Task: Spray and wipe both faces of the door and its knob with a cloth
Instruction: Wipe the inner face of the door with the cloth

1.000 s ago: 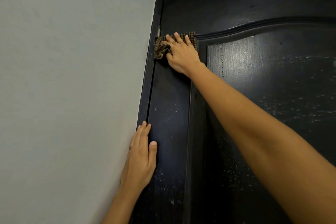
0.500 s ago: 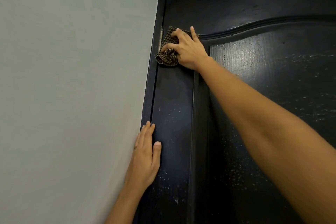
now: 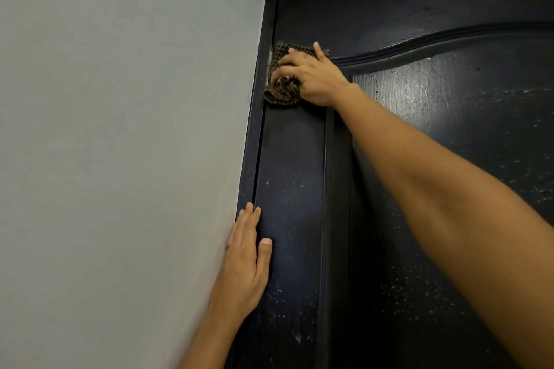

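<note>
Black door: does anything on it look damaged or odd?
White specks dot the black panelled door, on its left strip and glossy panel: spray droplets or chipped paint, I cannot tell.

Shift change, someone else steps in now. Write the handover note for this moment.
Right hand grips the bunched checked cloth against the door, upper left corner, beside the frame.
Left hand rests flat, lower on the door's left edge by the wall.
Done: unclear; specks and streaks show across this face.
Left: rest of this face, other face, knob. Knob and spray out of view.
</note>
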